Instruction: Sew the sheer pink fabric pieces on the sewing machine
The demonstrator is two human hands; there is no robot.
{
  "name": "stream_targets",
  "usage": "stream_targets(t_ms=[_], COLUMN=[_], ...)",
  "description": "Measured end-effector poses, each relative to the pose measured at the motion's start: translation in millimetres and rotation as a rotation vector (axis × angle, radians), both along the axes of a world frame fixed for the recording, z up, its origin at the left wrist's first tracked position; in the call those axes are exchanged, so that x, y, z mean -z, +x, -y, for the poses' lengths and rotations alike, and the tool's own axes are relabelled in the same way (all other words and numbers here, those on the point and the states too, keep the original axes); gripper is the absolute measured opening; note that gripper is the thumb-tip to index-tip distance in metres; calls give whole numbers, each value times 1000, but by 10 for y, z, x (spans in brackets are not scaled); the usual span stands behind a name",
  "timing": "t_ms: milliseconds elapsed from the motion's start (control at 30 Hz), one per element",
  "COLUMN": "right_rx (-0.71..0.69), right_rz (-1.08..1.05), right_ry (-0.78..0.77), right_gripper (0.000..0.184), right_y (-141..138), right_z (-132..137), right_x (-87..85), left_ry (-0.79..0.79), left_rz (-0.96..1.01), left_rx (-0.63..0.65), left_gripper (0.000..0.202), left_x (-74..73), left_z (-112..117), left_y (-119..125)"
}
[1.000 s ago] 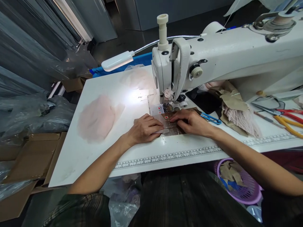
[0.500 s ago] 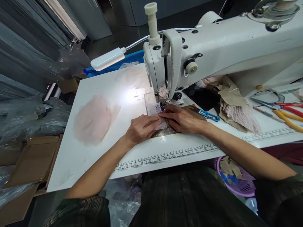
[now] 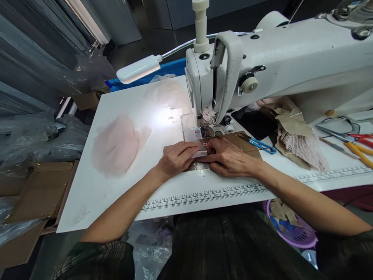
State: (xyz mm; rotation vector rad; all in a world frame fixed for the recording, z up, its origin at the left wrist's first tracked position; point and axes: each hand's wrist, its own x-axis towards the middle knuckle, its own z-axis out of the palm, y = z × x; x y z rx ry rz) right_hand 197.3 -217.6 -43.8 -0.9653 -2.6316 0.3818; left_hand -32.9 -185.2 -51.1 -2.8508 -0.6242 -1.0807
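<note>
My left hand (image 3: 175,159) and my right hand (image 3: 227,158) lie side by side on the white table (image 3: 122,194), just in front of the needle area of a white sewing machine (image 3: 279,66). Both pinch a small pale translucent fabric piece (image 3: 200,152) that rests on a brown gridded sheet (image 3: 241,142). Fingertips of the two hands nearly touch over the piece. A clear guide with red marks (image 3: 194,135) sits right behind the fingers, under the presser foot.
A pale pink sheer fabric pile (image 3: 118,144) lies left on the table, another (image 3: 169,93) behind it. Blue thread snips (image 3: 260,145), brown paper with pink lace (image 3: 294,136) and red and yellow scissors (image 3: 357,146) lie right. A lamp (image 3: 138,69) shines down; a purple basket (image 3: 291,229) sits below.
Both hands drew back a little from the presser foot toward me, still on the small piece. The camera view shifted slightly.
</note>
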Motion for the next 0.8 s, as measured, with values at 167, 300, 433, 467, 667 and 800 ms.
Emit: stream_targets(t_ms=[167, 300, 433, 467, 667, 800], right_rx=[-63, 48, 188, 191, 158, 153], right_rz=[-85, -262, -146, -124, -79, -79], right_ry=[-106, -177, -89, -73, -12, 32], right_gripper=[33, 40, 44, 44, 40, 40], right_y=[83, 171, 135, 117, 81, 83], right_z=[-81, -172, -186, -182, -176, -172], right_x=[-9, 16, 39, 37, 32, 68], left_ry=[-27, -3, 69, 79, 78, 65], left_rz=[-144, -261, -256, -246, -224, -239], left_rx=[121, 108, 86, 83, 68, 65], left_gripper=[15, 17, 15, 15, 11, 9], left_x=[-10, -49, -71, -71, -54, -60], left_z=[-42, -41, -24, -22, -24, -23], left_y=[4, -14, -12, -10, -2, 1])
